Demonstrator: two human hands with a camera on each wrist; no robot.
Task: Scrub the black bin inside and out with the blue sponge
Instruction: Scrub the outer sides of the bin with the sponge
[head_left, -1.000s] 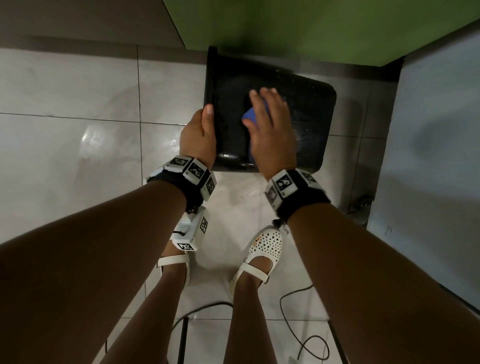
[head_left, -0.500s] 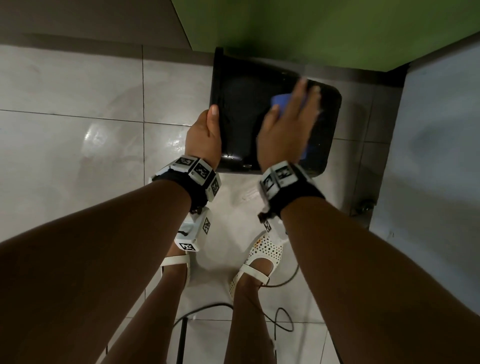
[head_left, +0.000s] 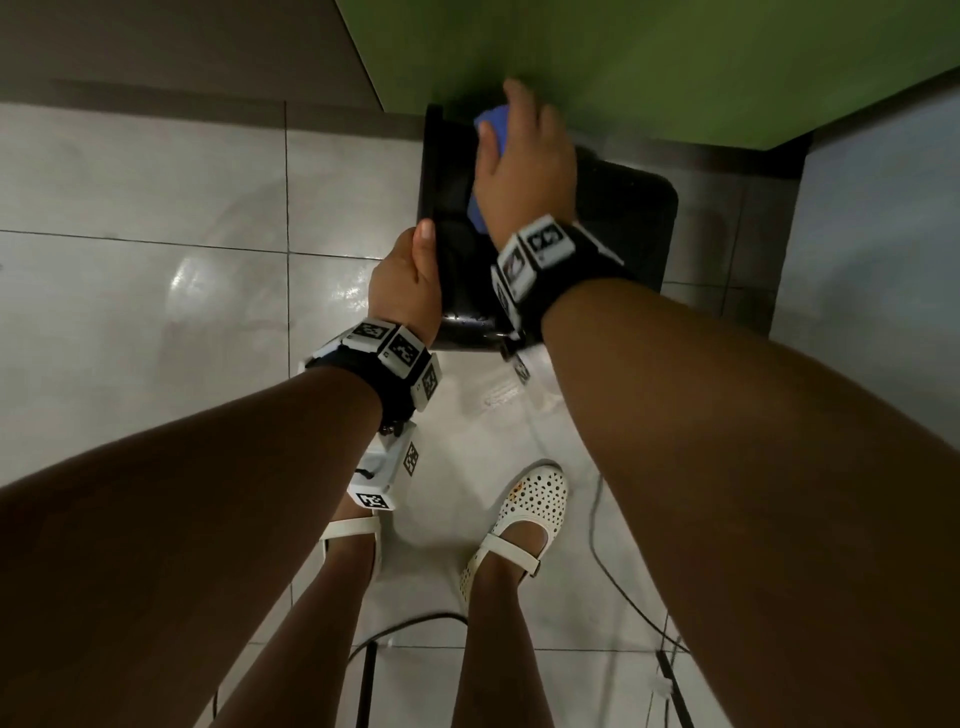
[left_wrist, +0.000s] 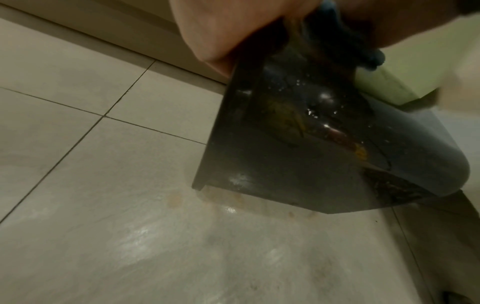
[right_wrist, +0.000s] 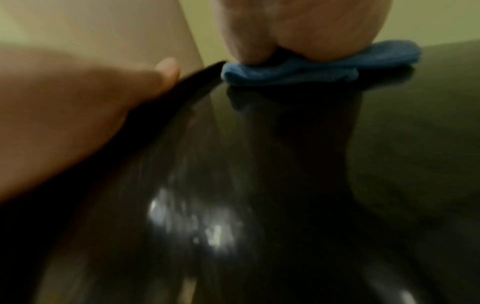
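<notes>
The black bin (head_left: 634, 218) lies on its side on the tiled floor, its wet glossy wall facing up. My left hand (head_left: 410, 291) grips the bin's near left edge, thumb on top; the left wrist view shows the same hand (left_wrist: 221, 30) on the bin (left_wrist: 298, 154). My right hand (head_left: 524, 166) presses the blue sponge (head_left: 491, 124) flat on the upper wall near the far left corner. In the right wrist view the sponge (right_wrist: 298, 70) is squashed between my right hand's fingers (right_wrist: 311, 26) and the bin (right_wrist: 285, 185).
A green wall panel (head_left: 649, 62) stands just behind the bin, and a grey wall (head_left: 883, 260) rises at the right. My feet in white shoes (head_left: 530, 514) stand close in front. Black cables (head_left: 623, 597) trail over the wet floor tiles (head_left: 156, 312).
My right hand has slid the sponge across the bin's upper wall, first toward the right, now to the far left corner. My left hand keeps its grip on the edge.
</notes>
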